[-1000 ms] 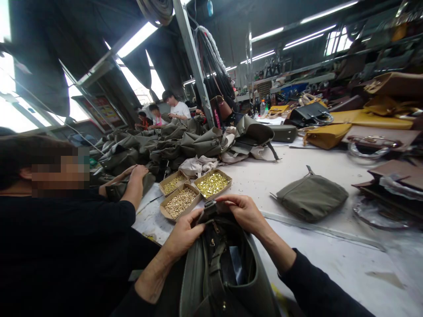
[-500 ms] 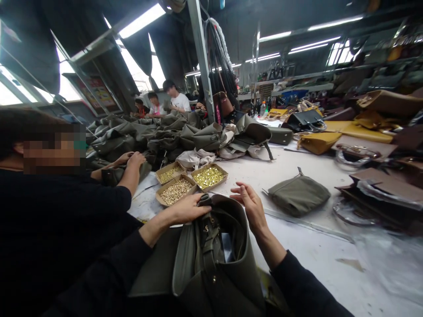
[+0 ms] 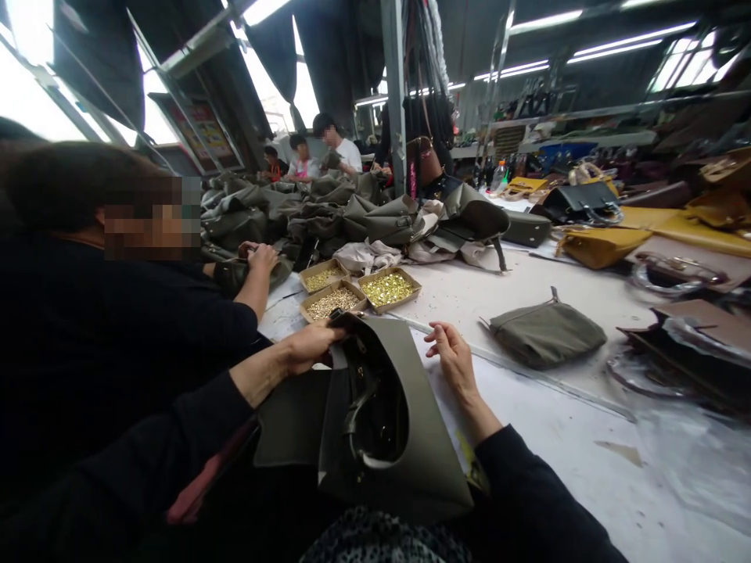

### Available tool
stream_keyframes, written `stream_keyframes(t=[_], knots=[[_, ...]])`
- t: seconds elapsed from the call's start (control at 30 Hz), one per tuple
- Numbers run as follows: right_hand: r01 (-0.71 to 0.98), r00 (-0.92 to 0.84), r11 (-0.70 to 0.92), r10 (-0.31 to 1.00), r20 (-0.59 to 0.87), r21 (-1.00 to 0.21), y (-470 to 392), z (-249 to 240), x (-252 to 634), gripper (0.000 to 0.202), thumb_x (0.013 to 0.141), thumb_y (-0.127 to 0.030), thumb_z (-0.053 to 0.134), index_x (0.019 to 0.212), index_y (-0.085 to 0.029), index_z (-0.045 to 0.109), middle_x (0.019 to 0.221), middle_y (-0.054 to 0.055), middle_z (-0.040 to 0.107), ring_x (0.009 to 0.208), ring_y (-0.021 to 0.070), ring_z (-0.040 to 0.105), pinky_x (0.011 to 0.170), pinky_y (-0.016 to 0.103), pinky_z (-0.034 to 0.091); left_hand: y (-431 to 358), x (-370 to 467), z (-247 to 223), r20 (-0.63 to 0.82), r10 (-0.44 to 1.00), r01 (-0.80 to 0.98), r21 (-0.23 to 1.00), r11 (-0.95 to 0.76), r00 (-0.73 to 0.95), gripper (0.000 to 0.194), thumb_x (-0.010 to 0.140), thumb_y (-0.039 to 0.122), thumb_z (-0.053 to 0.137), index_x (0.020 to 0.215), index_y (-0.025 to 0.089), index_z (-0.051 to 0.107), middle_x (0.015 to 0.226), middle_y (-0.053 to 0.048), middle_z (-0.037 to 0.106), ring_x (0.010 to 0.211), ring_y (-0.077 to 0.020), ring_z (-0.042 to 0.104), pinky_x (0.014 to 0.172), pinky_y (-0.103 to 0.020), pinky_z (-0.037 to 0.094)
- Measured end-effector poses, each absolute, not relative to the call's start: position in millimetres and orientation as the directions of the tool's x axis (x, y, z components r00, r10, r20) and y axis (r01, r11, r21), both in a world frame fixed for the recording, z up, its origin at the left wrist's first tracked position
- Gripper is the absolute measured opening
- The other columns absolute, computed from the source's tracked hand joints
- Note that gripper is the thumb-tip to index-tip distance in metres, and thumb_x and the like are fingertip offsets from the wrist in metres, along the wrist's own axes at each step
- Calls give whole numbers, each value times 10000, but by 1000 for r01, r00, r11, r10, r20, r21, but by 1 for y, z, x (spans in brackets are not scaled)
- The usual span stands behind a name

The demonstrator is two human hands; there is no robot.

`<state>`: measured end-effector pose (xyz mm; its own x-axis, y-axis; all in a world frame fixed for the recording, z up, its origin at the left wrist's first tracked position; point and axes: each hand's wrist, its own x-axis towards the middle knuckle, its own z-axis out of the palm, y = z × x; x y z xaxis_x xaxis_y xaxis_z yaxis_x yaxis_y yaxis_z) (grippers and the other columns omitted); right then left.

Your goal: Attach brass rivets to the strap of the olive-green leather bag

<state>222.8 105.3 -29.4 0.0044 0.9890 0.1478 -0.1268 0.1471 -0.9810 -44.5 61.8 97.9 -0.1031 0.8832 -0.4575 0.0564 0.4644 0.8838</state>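
Note:
An olive-green handbag point(image 3: 419, 399) lies tipped at the table's near edge, its mouth gaping and gold-coloured fittings showing inside. My left hand point(image 3: 314, 344) is closed on the bag's upper left edge. To the right of the bag, my right hand point(image 3: 454, 361) hovers apart from it, fingers loosely curled but parted, with nothing in them. Just past the bag stand cardboard trays of small gold-coloured hardware, one of rounded pieces point(image 3: 334, 303) and one of shinier flat pieces point(image 3: 388, 288). A flat olive pouch with a zip point(image 3: 545, 332) rests right of my right hand.
A co-worker in dark clothes point(image 3: 117, 336) sits close on my left, handling another olive bag. A heap of olive bags point(image 3: 328, 203) covers the far table around a metal post point(image 3: 394, 102). Yellow bags point(image 3: 604, 244), brown bags and clear plastic wrap point(image 3: 692, 461) lie at right.
The handbag has turned and tilted, so its smooth outer side faces up more. My left hand stays on its edge; my right hand remains free beside it. The camera view has shifted.

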Motion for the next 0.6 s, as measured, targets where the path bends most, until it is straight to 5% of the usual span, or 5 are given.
stream_keyframes(t=[0.23, 0.37, 0.5, 0.6], knots=[[-122, -6, 84, 996, 85, -989, 100, -29, 226, 634, 881, -730, 546, 1096, -144, 661, 873, 51, 680, 592, 142, 587, 611, 283, 495, 38, -58, 112, -509, 835, -142, 861, 489, -211, 162, 888, 282, 719, 929, 132, 676, 709, -60, 732, 517, -171, 655, 504, -266, 539], [-151, -18, 105, 994, 109, -983, 92, -20, 224, 680, 801, -784, 585, 982, -139, 701, 769, 54, 686, 530, 167, 588, 540, 301, 491, 10, -50, 123, -520, 832, -204, 851, 484, -193, 225, 947, 320, 627, 853, 127, 693, 740, -96, 753, 633, -202, 720, 647, -313, 602], [-134, -22, -18, 1000, -15, -991, 96, -34, 218, 730, 709, -866, 590, 946, -191, 734, 741, 53, 703, 494, 194, 594, 464, 317, 479, -13, -45, 109, -582, 812, -347, 752, 560, 49, 382, 888, 493, 679, 852, 116, 731, 831, -146, 776, 757, -238, 754, 738, -316, 608], [-116, 21, 20, 1000, 18, -993, 100, -43, 215, 668, 770, -874, 527, 911, -259, 745, 718, 37, 690, 509, 209, 611, 511, 355, 539, -16, -43, 94, -516, 841, -409, 740, 533, 163, 403, 867, 569, 673, 922, 175, 736, 828, -121, 785, 850, -268, 758, 757, -318, 594]])
